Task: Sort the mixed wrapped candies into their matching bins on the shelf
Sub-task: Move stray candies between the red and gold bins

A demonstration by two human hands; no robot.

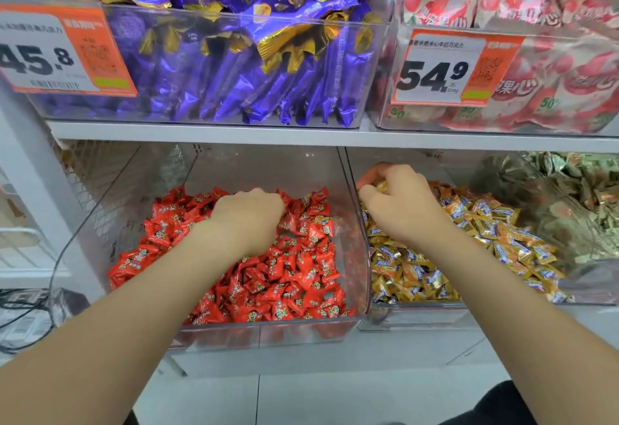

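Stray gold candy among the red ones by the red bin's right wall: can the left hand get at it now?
Probably yes. The stray gold candy lies uncovered on the red candies, just right of the left hand; nothing stands between them.

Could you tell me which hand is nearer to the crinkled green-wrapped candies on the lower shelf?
Right. The right hand pinches a gold-wrapped candy in the clear plastic bin just left of the green-wrapped candies; the left hand is farther left, in the red-wrapped candies.
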